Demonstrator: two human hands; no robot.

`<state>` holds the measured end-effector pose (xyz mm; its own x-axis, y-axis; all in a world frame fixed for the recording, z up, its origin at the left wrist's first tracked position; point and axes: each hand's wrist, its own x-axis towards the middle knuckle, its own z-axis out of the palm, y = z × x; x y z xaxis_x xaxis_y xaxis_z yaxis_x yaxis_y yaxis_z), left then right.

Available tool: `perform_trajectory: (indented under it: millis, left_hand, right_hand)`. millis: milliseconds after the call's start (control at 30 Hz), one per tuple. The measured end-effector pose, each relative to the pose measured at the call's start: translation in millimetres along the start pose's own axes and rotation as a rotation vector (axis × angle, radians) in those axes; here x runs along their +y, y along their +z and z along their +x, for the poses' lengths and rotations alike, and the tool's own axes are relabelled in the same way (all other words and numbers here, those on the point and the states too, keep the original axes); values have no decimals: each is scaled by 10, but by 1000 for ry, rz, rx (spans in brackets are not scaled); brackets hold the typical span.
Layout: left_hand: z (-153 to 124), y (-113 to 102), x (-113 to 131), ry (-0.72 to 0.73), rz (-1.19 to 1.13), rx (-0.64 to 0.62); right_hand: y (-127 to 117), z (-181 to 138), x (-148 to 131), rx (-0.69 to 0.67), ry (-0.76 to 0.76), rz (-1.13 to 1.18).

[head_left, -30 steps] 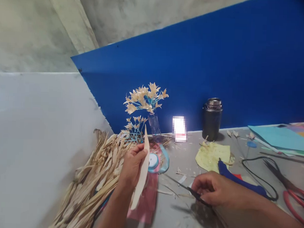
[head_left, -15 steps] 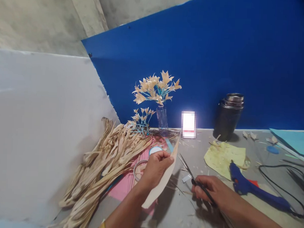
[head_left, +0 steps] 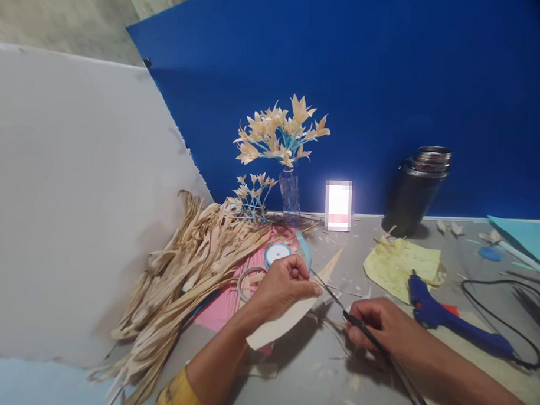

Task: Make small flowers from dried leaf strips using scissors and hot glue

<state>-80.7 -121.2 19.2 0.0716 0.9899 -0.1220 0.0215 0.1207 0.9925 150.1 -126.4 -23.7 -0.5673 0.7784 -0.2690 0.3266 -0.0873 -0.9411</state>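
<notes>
My left hand is closed on a long pale corn-husk strip that points up to the right over the grey table. My right hand grips thin black scissors, whose blades reach the strip right beside my left thumb. A heap of dried husks lies to the left of my left hand. Behind it lie a pink sheet and a roll of light blue ribbon.
A small vase with husk flowers stands against the blue board, with a dark steel flask to its right. A blue glue gun with black cord lies near my right forearm, beside a yellow-green sheet. A white board leans at left.
My left hand lowered and tilted the husk strip toward the right. My right hand lifted the scissors off the table and brought the blades to the strip. The view dipped downward.
</notes>
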Motion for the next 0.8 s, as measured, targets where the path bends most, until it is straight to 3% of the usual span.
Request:
perform_trajectory:
  millis: [200, 433, 600, 700, 800]
  left_hand:
    - [25, -116, 69, -41, -27, -71]
    - [90, -88, 16, 106, 123, -85]
    - [103, 15, -39, 288, 203, 57]
    - [61, 25, -17, 462, 165, 204]
    - [-33, 73, -29, 623, 196, 260]
  right_hand:
    - [-11, -8, 39, 37, 31, -92]
    - [1, 22, 70, 98, -18, -501]
    - [-12, 28, 44, 171, 7, -701]
    - [-36, 45, 46, 268, 55, -526]
    - [-39, 32, 7, 245, 117, 35]
